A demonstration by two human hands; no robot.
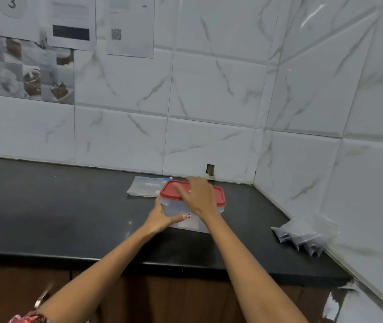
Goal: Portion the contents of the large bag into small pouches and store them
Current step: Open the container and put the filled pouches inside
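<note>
Head view: the left hand (160, 217) grips the clear container (194, 221) to steady it while the right hand (197, 197) presses flat-fingered on its red lid (169, 191), apparently sealing it.

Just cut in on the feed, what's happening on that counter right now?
A person is working on a clear container with a red lid on the black counter. The left hand grips its near left corner; the right hand lies on the lid. A flat plastic bag lies behind it, and filled small pouches lean against the right wall.
</note>
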